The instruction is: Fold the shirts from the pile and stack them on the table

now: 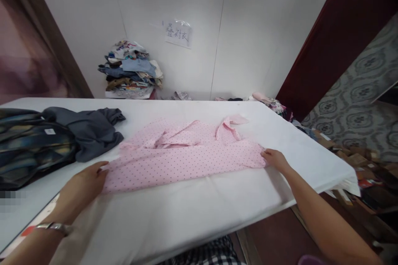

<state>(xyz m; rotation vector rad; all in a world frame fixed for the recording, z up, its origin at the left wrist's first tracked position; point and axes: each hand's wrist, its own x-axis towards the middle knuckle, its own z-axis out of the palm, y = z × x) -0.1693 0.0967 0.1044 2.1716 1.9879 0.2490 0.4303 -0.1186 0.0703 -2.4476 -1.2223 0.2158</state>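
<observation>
A pink shirt [183,163] with small dark dots lies across the white table, its near part drawn into a long straight band. Its far side is rumpled, and one sleeve bends up at the right. My left hand [88,180] pinches the left end of the band between thumb and fingers. At the opposite end, my right hand [274,159] grips the cloth near the corner. A bracelet circles my left wrist. The fingertips of both hands are partly hidden by the fabric.
Dark grey [88,130] and plaid [31,149] garments lie at the table's left. Behind the white table [242,198] rises a tall pile of clothes [132,70] by the wall. A paper sign [178,34] hangs there. Boxes [357,159] crowd the floor at right.
</observation>
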